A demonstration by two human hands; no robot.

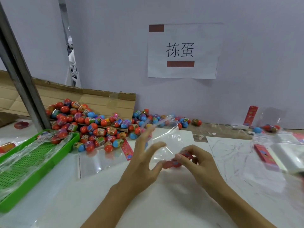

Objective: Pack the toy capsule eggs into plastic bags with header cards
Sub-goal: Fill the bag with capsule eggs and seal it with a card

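Nearest the camera, two bare forearms are reaching in over the white table (92, 203). The right hand (199, 162) is pinching a red header card (174, 162) between thumb and curled fingers, the card sitting at the mouth of a clear plastic bag (166, 139) that is standing up and blurring above both hands. The left hand (144, 163) is hovering beside it with fingers spread and straight; its thumb is lying just beside the card's left end, though I cannot tell whether it is touching. To the left, a green slotted tray (24, 168) is lying under crinkled clear film. To the right, more red cards (264, 155) and flat bags are resting on the table. Farther back, a heap of toy capsule eggs (92, 125), red, blue and printed, is spilling off a flattened cardboard sheet (102, 99) toward the wall, where a paper sign (182, 51) is hanging.
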